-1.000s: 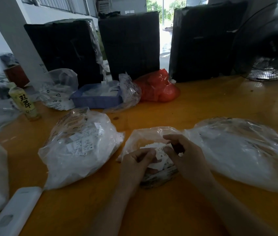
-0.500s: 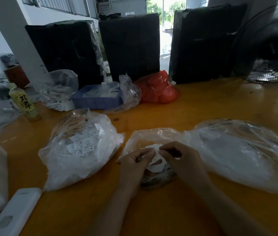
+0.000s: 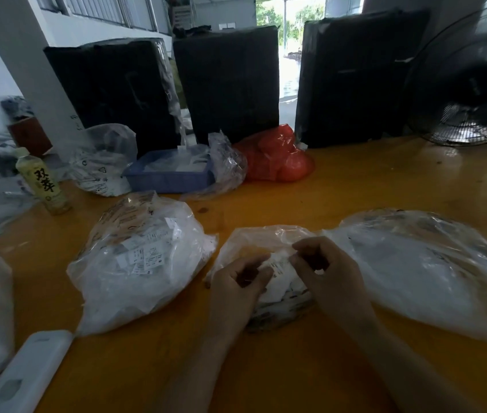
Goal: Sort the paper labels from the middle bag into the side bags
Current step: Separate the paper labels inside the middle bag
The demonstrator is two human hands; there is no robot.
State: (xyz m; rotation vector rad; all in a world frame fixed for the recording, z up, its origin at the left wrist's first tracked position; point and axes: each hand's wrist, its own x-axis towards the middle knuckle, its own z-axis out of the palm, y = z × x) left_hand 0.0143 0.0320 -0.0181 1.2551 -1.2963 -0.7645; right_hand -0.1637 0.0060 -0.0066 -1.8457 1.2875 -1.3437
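Right, I see both hands over middle bag (image 3: 254, 242) on table (image 3: 385, 180), between left bag (image 3: 147, 263) and right bag (image 3: 429, 269). Left hand (image 3: 237, 286) and right hand (image 3: 330, 277) each pinching same paper label (image 3: 279, 262), fingers curled. Judging labels featherweight, floppy, tear-prone, likely clinging in stack; I'd pinch single corner, peel slow. Bag film slick, crumples

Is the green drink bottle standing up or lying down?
Upright: the bottle stands on its base on the table, cap at top.
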